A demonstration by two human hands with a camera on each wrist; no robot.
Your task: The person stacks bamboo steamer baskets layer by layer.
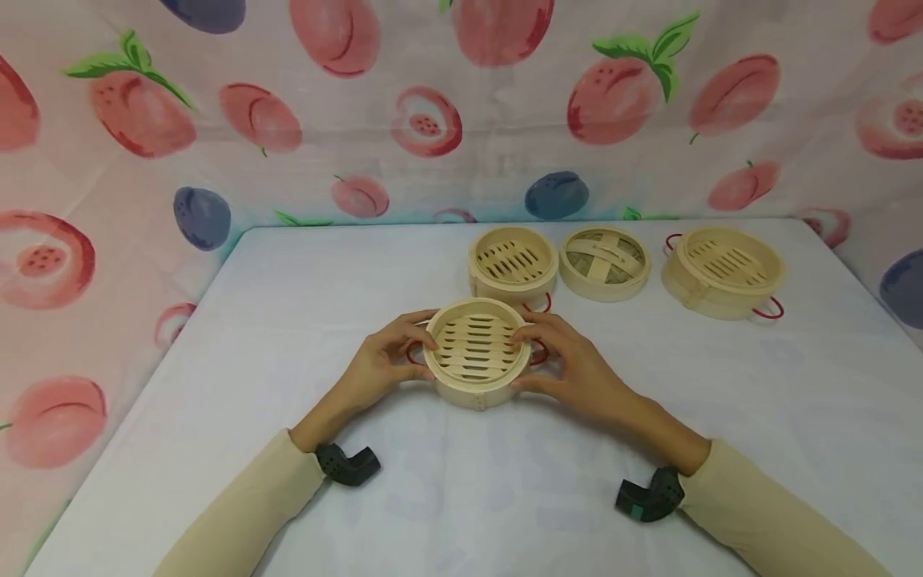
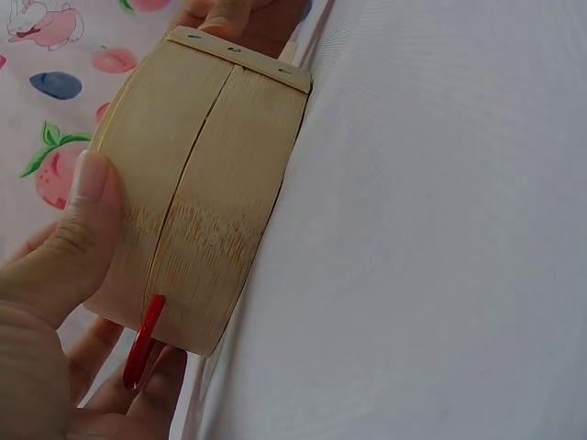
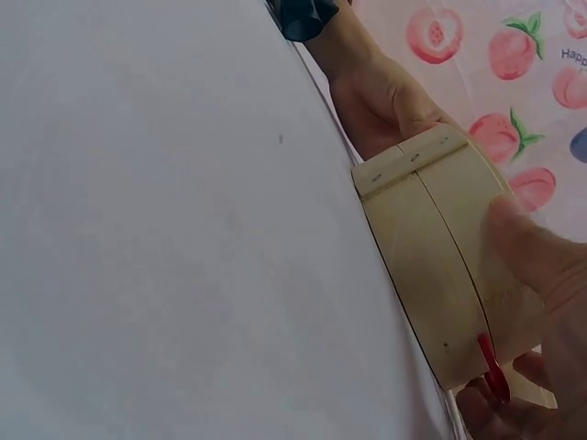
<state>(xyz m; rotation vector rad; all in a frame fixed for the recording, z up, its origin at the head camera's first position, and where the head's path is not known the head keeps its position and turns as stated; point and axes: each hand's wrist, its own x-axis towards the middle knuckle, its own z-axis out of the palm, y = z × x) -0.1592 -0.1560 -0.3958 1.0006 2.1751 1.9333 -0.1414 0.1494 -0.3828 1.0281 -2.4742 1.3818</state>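
Bamboo steamer (image 1: 476, 353), one: between left hand (image 1: 389, 353) and right hand (image 1: 573, 362), both gripping its sides. Just beyond hands: second steamer (image 1: 513, 261). White tabletop (image 1: 461, 497): spreads leftward and nearer; far edge beyond hands.

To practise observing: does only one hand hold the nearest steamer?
No, left hand and right hand hold opposite sides of the steamer.

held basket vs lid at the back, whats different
The held basket has parallel slats; the lid, crossed strips over darker panels. The basket has red loops; none show on the lid. Left hand and right hand grip the basket; neither touches the lid. Both are round.
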